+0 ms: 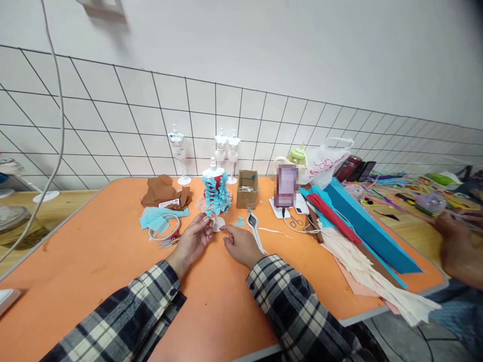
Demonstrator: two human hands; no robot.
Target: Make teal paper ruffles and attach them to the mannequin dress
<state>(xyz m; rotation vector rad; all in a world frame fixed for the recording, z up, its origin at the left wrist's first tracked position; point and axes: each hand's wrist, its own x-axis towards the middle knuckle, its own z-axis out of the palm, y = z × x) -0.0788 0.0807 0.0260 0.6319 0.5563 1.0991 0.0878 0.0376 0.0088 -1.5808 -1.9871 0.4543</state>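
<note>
A small white dress form (213,169) stands upright before me, dressed in a ruffled turquoise and red garment (217,193). Just left of its round white base (218,223), my left hand (194,237) is curled, thumb and fingertips close together near the garment's lower edge. Whatever those fingers pinch is too small or hidden. On the other side, my right hand (243,244) has its index finger stretched to the base's edge, the other fingers loosely bent, with nothing visible in it. Small turquoise fabric bits (239,221) lie past that hand, beside a grey-white tool (254,229).
Behind stand several white dress forms (183,156) and a cardboard box (247,193). Brown cloth (162,191), a cable loop (166,236) and scissors (169,242) lie left. Rightward are a phone (286,186), fabric strips (362,256) and another person's hand (458,241).
</note>
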